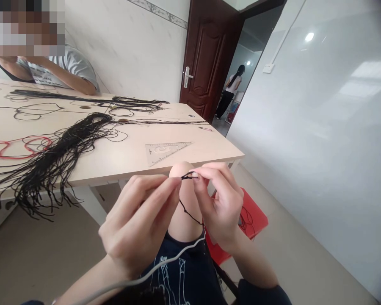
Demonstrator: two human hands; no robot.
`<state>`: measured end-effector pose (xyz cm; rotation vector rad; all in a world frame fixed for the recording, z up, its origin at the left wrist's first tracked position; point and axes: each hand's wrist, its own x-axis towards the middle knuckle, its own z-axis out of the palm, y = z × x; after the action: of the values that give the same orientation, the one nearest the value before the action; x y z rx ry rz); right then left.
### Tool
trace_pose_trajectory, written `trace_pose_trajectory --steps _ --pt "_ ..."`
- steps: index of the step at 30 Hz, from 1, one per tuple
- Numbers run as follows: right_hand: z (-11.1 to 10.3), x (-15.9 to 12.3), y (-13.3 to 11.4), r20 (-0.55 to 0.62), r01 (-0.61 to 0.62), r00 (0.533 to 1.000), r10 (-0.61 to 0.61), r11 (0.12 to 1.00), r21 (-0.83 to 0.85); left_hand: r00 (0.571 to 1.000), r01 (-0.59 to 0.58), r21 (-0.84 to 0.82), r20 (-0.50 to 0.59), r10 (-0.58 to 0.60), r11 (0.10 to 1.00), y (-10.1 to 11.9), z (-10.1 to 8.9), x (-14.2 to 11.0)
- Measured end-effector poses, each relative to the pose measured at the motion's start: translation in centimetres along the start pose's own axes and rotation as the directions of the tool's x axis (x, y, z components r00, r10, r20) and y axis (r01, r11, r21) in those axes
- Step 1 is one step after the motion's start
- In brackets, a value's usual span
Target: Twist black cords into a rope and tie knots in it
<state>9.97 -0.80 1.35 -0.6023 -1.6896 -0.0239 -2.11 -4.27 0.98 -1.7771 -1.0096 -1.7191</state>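
Note:
Both my hands pinch a thin black cord (188,175) above my knee, in front of the table edge. My left hand (142,220) grips it between thumb and fingertips. A short way to the right, my right hand (220,199) pinches the same cord, which forms a small narrow loop between the two hands. More black cord with small knots hangs below them across my leg. The fingertips cover the cord's ends, so I cannot see whether it is tied there.
On the table (133,159) lie a large bundle of black cords (63,148), red cord (34,146) and a clear set square (165,151). A red stool (255,216) stands at my right. A white cable (165,269) crosses my lap. One person sits across the table; another stands beyond the open door (209,46).

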Motion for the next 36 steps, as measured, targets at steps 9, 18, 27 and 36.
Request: trace_pose_trajectory --steps 9,18,27,36 --pt "0.5 -0.3 0.1 0.022 0.024 0.999 -0.024 1.0 -0.011 0.997 -0.034 0.029 0.076 0.032 0.999 -0.3 -0.5 0.0" --pt "0.2 -0.2 0.0 0.051 0.053 0.997 -0.053 0.999 0.01 0.989 0.13 -0.155 0.091 -0.117 0.979 -0.7 0.6 -0.2" --pt "0.4 -0.3 0.1 0.012 0.061 0.998 -0.06 0.998 -0.03 0.974 0.219 -0.327 0.119 -0.19 0.919 -1.7 0.8 -0.7" --pt "0.5 -0.3 0.1 0.049 0.039 0.998 -0.038 0.999 -0.02 0.984 0.17 -0.239 -0.012 -0.178 0.956 -1.4 -0.7 -0.6"
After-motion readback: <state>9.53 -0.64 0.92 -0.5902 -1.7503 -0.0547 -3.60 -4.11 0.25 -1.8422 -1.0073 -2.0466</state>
